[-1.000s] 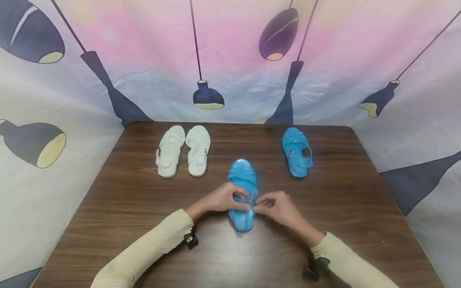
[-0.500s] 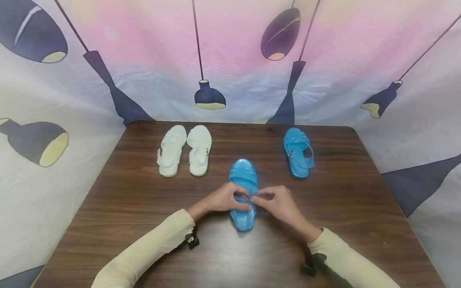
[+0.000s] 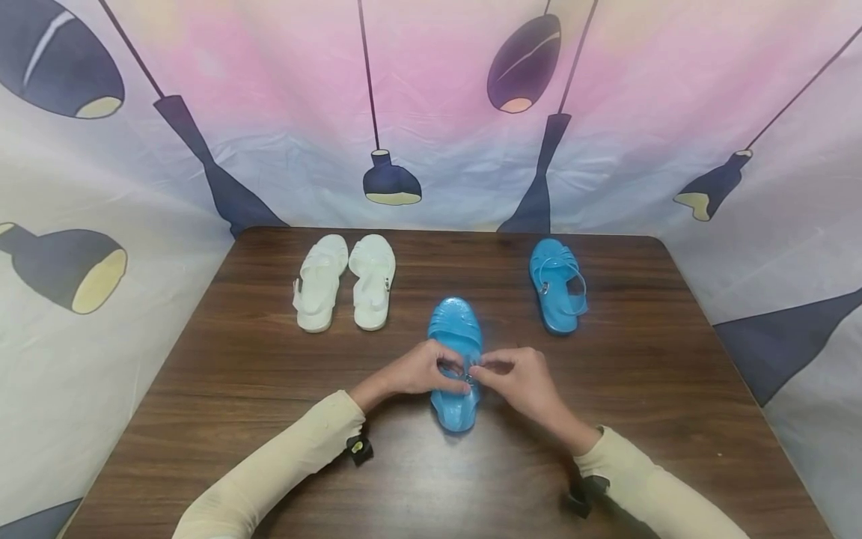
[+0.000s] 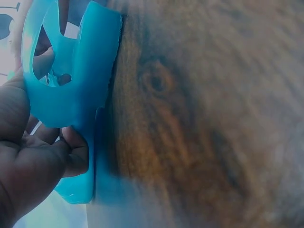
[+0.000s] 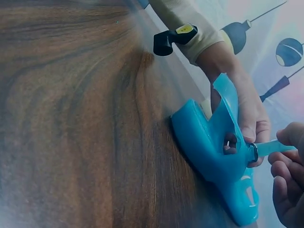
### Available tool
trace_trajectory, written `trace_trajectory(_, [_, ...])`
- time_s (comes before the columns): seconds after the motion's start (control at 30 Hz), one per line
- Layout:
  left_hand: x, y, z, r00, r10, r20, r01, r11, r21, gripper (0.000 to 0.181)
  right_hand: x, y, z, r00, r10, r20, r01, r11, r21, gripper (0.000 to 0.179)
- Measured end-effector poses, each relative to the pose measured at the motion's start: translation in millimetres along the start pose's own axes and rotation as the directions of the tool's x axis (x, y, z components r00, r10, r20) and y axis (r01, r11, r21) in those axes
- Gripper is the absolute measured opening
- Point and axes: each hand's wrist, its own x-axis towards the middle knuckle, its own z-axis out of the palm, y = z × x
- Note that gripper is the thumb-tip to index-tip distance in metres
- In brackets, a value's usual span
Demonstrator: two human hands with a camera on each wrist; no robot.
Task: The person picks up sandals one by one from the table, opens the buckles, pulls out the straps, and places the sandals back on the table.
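A blue jelly sandal (image 3: pixel 455 320) lies on the table, its toe pointing away from me. My left hand (image 3: pixel 426 368) reaches across it from the left and grips the side strap by the buckle, thumb nearer the heel. From the right, my right hand (image 3: pixel 521 380) pinches the strap's free end. In the right wrist view that strap end (image 5: pixel 269 148) runs through the metal buckle (image 5: pixel 255 152) to my thumb and fingers. The left wrist view has my left hand (image 4: pixel 35 164) against the sandal's side (image 4: pixel 61 102), with some fingers hidden behind it.
A second blue sandal (image 3: pixel 557 288) stands toward the back right of the brown wooden table (image 3: pixel 222 359). Two white sandals, a left one (image 3: pixel 319 288) and a right one (image 3: pixel 373 284), stand side by side at the back left. A printed cloth (image 3: pixel 444 172) hangs behind the table.
My right hand has moved slightly up and left, bringing its thumb onto the strap by the buckle. My left hand and the sandals stay nearly where they were.
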Motion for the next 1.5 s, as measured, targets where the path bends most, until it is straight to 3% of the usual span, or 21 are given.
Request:
trace_trajectory(0.27, [0.1,-1.1,-0.2,1.000,-0.001,0.002,0.001,1.000,-0.007,0.014,-2.9,2,-3,0.997,-0.050,-0.064,0.051,0.999,0.018,0.020])
trace_trajectory(0.43, [-3.2,-5.0,-0.2,1.000,-0.015,-0.017,0.014,0.998,-0.063,0.024,-1.7,-1,-17,0.987,-0.115,-0.113,0.115,0.993,-0.002,0.020])
trace_trajectory(0.53, [-5.5,-5.5,-0.9,0.999,-0.022,-0.024,0.020,0.997,-0.075,0.025,-3.3,-1,-28,0.993,-0.103,-0.051,0.100,0.994,-0.053,0.020])
trace_trajectory(0.63, [-5.7,-3.7,-1.7,1.000,-0.023,-0.015,0.022,0.998,-0.060,0.025,-8.0,2,-38,0.999,-0.031,0.016,0.033,0.996,-0.083,0.020])
trace_trajectory(0.83, [-6.0,-0.1,-4.7,0.999,-0.035,-0.002,0.035,0.998,-0.059,0.024,-15.9,9,-53,0.989,0.083,0.126,-0.069,0.991,-0.114,0.016])
trace_trajectory(1.03, [-5.1,-1.5,-4.7,0.999,-0.040,-0.024,0.039,0.998,-0.051,0.024,-21.4,22,-53,0.972,0.090,0.216,-0.065,0.991,-0.120,0.015])
trace_trajectory(1.3, [-8.8,-1.6,-6.7,0.998,-0.023,-0.058,0.020,0.998,-0.064,0.026,-20.3,39,-46,0.935,0.139,0.327,-0.116,0.989,-0.090,0.019])
trace_trajectory(1.5, [-16.9,-2.5,-13.2,0.995,-0.036,-0.093,0.031,0.998,-0.054,0.026,-8.1,32,-42,0.952,0.089,0.291,-0.071,0.995,-0.073,0.032])
